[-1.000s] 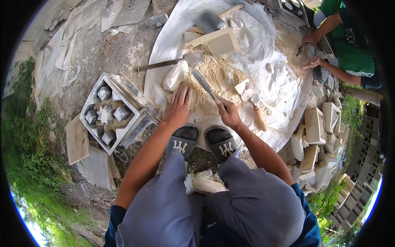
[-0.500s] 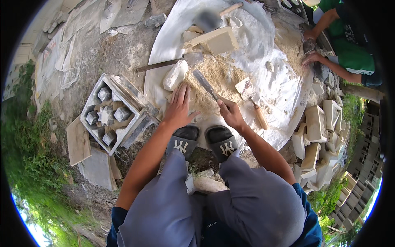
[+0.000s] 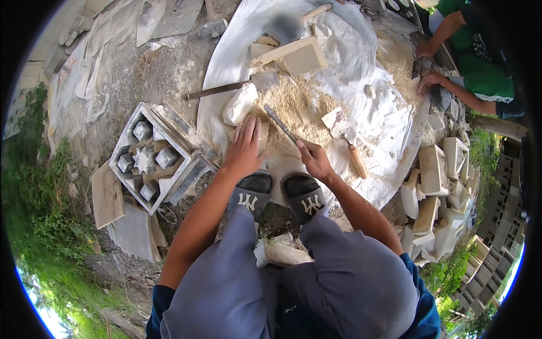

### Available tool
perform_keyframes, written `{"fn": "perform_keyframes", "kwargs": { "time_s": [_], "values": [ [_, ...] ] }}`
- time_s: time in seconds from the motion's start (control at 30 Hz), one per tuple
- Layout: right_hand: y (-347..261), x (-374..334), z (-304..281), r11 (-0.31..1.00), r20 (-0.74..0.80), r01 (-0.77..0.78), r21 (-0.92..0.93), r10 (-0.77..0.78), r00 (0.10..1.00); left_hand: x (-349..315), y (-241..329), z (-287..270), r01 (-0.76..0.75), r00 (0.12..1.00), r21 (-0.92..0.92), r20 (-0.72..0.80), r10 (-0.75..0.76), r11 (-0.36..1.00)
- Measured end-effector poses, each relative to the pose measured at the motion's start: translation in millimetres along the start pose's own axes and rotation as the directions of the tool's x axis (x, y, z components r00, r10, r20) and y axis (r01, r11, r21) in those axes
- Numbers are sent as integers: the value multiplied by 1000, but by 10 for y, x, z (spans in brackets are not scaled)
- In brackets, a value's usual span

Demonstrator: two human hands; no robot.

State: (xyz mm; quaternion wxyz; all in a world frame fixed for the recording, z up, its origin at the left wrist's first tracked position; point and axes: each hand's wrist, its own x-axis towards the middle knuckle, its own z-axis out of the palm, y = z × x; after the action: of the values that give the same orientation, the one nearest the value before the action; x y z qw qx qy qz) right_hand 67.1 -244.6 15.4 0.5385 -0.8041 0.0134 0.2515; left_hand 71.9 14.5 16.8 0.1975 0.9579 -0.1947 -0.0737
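My left hand [image 3: 244, 148] lies flat with its fingers stretched, pressing on a pale block [image 3: 263, 131] that it partly covers. Just beyond the fingertips is a chunky white stone [image 3: 240, 104]. My right hand [image 3: 316, 160] is closed round the near end of a long, flat metal blade [image 3: 280, 124], whose handle is hidden in the fist. The blade slants up and left over the sawdust-like crumbs [image 3: 305, 101], its narrow edge toward me. To the right of it lies a trowel [image 3: 357, 160] with a wooden handle.
A white sheet [image 3: 361, 62] lies under the work. Beyond are a hammer [image 3: 285, 27], an angled pale block [image 3: 302, 56] and a dark-handled tool [image 3: 217, 90]. A hexagonal mould [image 3: 134, 155] stands left, broken blocks [image 3: 433, 169] right. Another person's hands [image 3: 429, 79] work at far right.
The blade has turned in my right hand, from showing its broad face to showing its edge. My left hand has barely moved. The other person's near hand has shifted slightly.
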Motion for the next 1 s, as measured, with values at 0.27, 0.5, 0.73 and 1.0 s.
{"fn": "perform_keyframes", "kwargs": {
  "time_s": [0.27, 0.5, 0.73, 1.0],
  "values": [
    [45, 28, -109, 978, -30, -20, -209, 14, 999, 23, -2, 2, 6, 1000, -6, -18, -6, 1000],
    [142, -148, -9, 988, -66, -151, 14, 151, 986, 41, 50, -11, 35, 999, -10, -39, -35, 999],
    [416, -195, -64, 986, -59, -155, 64, 159, 986, 46, 73, 12, 66, 997, 51, -39, -64, 996],
    [460, -173, -75, 987, -88, -136, 86, 143, 986, 304, 232, -122, 69, 997, -110, -38, -74, 991]
  ]
}}
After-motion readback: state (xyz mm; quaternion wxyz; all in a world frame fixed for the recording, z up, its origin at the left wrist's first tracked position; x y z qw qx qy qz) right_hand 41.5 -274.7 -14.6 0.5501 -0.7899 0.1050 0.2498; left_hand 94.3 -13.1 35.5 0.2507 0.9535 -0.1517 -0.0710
